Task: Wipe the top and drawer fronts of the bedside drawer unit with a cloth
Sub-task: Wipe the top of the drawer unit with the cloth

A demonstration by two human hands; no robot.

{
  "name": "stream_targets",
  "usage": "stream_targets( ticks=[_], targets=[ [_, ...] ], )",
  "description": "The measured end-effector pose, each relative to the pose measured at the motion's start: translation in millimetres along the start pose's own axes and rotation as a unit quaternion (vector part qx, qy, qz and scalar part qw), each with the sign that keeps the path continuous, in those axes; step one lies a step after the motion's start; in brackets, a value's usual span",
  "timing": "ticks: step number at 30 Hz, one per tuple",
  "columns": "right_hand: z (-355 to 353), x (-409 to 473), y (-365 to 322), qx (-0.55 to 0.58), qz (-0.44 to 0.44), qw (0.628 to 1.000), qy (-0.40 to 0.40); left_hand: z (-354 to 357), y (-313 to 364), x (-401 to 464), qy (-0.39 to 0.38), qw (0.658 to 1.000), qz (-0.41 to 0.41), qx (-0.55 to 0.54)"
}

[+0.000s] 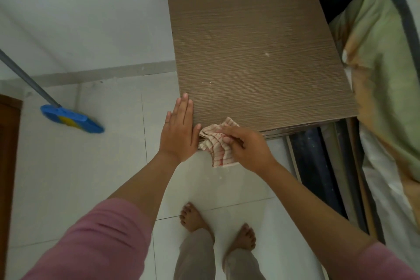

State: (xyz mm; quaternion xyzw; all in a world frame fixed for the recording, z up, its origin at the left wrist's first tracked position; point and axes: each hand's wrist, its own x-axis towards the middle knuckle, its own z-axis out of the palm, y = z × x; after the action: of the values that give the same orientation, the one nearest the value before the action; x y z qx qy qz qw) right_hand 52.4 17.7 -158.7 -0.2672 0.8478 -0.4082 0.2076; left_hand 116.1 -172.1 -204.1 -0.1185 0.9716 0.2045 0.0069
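The bedside drawer unit [254, 48] shows its brown wood-grain top from above; the drawer fronts are hidden below its near edge. My right hand [247, 146] grips a crumpled white cloth with red stripes [219, 141] at the near left corner of the top, part of the cloth hanging over the front edge. My left hand [180, 130] lies flat with fingers together along the left side of that corner, its thumb touching the cloth.
A blue broom head on a grey pole [70, 118] rests on the white tiled floor at the left. A bed with green and white bedding [386, 70] presses against the unit's right side. My bare feet [218, 227] stand in front. A brown door edge [9, 166] is far left.
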Motion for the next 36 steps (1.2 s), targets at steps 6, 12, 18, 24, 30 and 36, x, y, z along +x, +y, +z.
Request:
stream_targets(
  ticks=[6,12,18,24,30,36],
  targets=[
    [-22,30,1,0.057,0.086,0.984,0.144,-1,-5,0,-0.003,1.000,0.013,-0.018],
    [-37,79,31,-0.006,0.129,0.953,0.273,-9,-22,9,0.001,0.999,0.034,-0.010],
    [-25,129,35,-0.063,0.121,0.957,0.256,-18,-38,27,-0.025,0.998,0.053,0.015],
    [-24,187,32,-0.149,0.111,0.961,0.205,-16,-38,31,-0.055,0.997,0.047,-0.009],
    [-25,241,25,-0.175,0.077,0.967,0.167,-19,-40,33,-0.100,0.994,0.039,-0.015],
    [-29,300,17,-0.185,0.054,0.972,0.137,-38,-39,51,-0.118,0.992,0.042,0.004]
  ],
)
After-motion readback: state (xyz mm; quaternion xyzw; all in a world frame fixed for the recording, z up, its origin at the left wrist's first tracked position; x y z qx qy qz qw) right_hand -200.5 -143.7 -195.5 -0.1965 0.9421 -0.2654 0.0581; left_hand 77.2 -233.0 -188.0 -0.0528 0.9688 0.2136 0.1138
